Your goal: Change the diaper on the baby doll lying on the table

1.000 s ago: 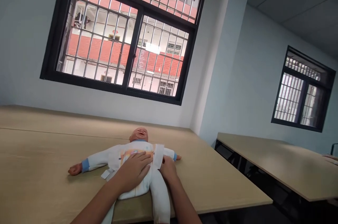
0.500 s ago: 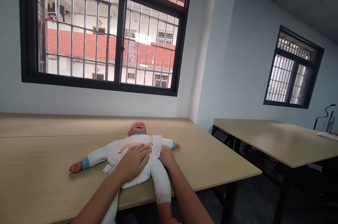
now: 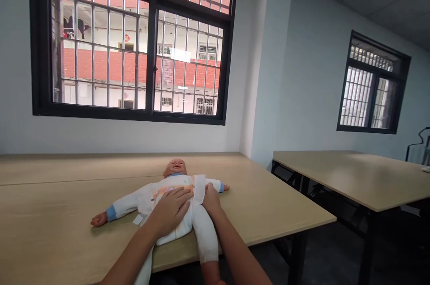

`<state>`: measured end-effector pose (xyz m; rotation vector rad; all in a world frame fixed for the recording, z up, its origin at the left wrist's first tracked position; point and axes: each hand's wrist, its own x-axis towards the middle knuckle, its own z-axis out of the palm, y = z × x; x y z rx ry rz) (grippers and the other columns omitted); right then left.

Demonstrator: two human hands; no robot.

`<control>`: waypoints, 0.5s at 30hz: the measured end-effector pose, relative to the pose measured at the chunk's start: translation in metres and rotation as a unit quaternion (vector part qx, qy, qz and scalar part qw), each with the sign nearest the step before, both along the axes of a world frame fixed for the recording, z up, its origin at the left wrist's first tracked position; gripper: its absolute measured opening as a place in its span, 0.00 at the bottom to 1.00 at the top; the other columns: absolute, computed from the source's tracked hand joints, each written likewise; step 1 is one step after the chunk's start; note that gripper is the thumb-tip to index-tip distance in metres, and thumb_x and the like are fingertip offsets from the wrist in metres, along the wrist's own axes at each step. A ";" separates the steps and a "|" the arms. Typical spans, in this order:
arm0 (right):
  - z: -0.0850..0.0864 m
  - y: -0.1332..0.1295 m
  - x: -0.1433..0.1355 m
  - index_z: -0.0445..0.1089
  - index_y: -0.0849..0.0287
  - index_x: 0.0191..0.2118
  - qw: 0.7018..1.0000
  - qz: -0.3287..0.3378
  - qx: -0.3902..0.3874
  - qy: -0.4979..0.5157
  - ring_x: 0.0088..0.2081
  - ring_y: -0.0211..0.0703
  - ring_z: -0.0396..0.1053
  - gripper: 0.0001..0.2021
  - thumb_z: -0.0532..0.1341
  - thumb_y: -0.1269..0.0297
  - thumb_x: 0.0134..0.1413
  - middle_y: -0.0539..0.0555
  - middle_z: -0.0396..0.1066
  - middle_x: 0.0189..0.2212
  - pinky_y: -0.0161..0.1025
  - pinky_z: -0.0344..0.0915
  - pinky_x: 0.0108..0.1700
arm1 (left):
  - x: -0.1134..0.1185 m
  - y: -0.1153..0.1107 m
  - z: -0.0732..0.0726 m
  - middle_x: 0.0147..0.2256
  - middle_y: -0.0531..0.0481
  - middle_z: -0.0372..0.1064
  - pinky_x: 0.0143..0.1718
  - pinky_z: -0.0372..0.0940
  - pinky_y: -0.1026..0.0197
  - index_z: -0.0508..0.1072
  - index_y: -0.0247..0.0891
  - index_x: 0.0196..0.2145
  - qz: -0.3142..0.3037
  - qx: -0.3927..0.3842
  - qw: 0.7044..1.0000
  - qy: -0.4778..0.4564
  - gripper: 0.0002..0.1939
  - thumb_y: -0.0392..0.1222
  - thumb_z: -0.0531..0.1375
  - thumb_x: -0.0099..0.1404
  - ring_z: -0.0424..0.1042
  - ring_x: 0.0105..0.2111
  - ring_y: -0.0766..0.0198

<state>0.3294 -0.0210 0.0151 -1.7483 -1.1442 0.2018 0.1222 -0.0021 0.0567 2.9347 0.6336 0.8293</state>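
A baby doll [image 3: 176,167] in a white suit with blue cuffs lies on its back on the wooden table, its arms spread and its legs hanging over the front edge. Around its middle is a white diaper [image 3: 199,189] with an orange printed band. My left hand [image 3: 173,209] lies flat on the front of the diaper, fingers stretched out. At the doll's hip on the right, my right hand [image 3: 211,200] is closed beside the diaper's side flap; what its fingers hold, if anything, is hidden.
The table [image 3: 60,204] stands against the wall below a barred window [image 3: 154,61]. A second table [image 3: 356,177] stands at the right beyond a gap. A second window [image 3: 369,83] is on the right wall.
My right hand has risen slightly at the doll's hip and its fingers are drawn together. My left hand stays on the diaper. The view has shifted a little.
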 end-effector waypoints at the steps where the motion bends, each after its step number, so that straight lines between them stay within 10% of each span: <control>1: -0.003 0.003 0.002 0.64 0.60 0.37 1.000 -0.014 0.006 0.013 0.34 0.49 0.71 0.12 0.63 0.60 0.48 0.60 0.75 0.34 0.38 0.60 0.34 | 0.000 -0.001 0.001 0.61 0.50 0.65 0.63 0.54 0.39 0.69 0.48 0.60 0.001 0.001 1.000 0.001 0.23 0.45 0.46 0.72 0.61 0.62 0.50; 8: -0.014 0.016 0.009 0.66 0.61 0.32 0.995 -0.047 0.035 0.081 0.34 0.49 0.71 0.11 0.65 0.62 0.43 0.60 0.76 0.31 0.38 0.62 0.34 | 0.008 -0.009 0.013 0.63 0.48 0.63 0.61 0.51 0.33 0.67 0.56 0.61 0.042 -0.016 0.998 0.054 0.23 0.48 0.43 0.73 0.59 0.62 0.49; 15: -0.009 0.013 0.011 0.64 0.59 0.21 0.989 -0.039 0.036 0.138 0.27 0.44 0.69 0.05 0.60 0.74 0.40 0.53 0.69 0.20 0.36 0.62 0.29 | 0.046 -0.008 0.022 0.66 0.42 0.56 0.50 0.41 0.15 0.75 0.61 0.52 0.136 -0.069 0.979 0.136 0.21 0.55 0.48 0.68 0.48 0.65 0.27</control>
